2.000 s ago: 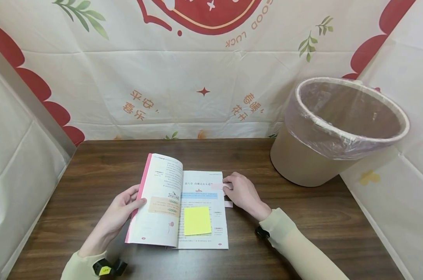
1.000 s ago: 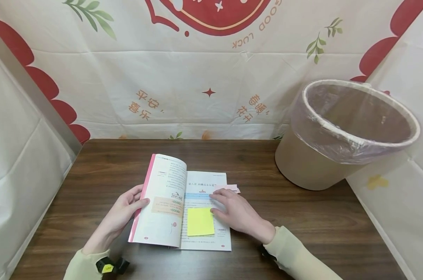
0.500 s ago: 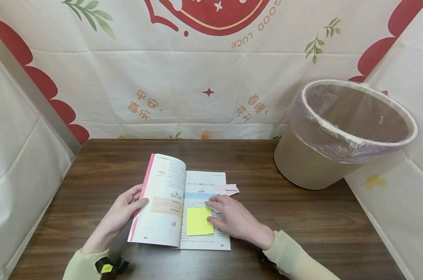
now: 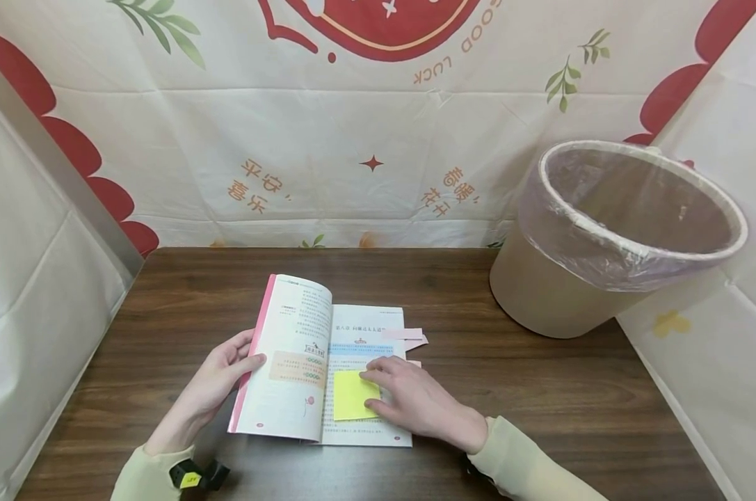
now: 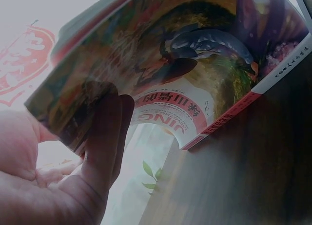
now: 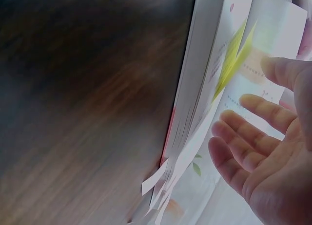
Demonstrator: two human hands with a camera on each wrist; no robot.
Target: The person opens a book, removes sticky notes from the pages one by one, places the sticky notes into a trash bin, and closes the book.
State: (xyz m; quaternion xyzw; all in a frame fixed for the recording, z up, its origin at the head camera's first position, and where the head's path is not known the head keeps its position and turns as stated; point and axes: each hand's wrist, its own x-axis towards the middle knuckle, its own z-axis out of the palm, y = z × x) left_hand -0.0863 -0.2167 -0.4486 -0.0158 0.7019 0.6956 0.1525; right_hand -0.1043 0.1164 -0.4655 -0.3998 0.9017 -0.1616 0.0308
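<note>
The open book [image 4: 318,369] lies on the dark wooden table [image 4: 540,396], its raised left half gripped at the edge by the left hand [image 4: 218,383]. The right hand [image 4: 415,400] rests with relaxed fingers on the right page, fingertips touching the yellow sticky note [image 4: 351,395]. 2 pink tabs [image 4: 409,337] stick out beside the page.

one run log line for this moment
left hand: holds open book | right hand: fingertips on yellow sticky note | pink tabs at page edge | bin right

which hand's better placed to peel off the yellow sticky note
Right. The right hand already rests its fingertips on the yellow sticky note, while the left hand grips the book, propping its left pages up.
</note>
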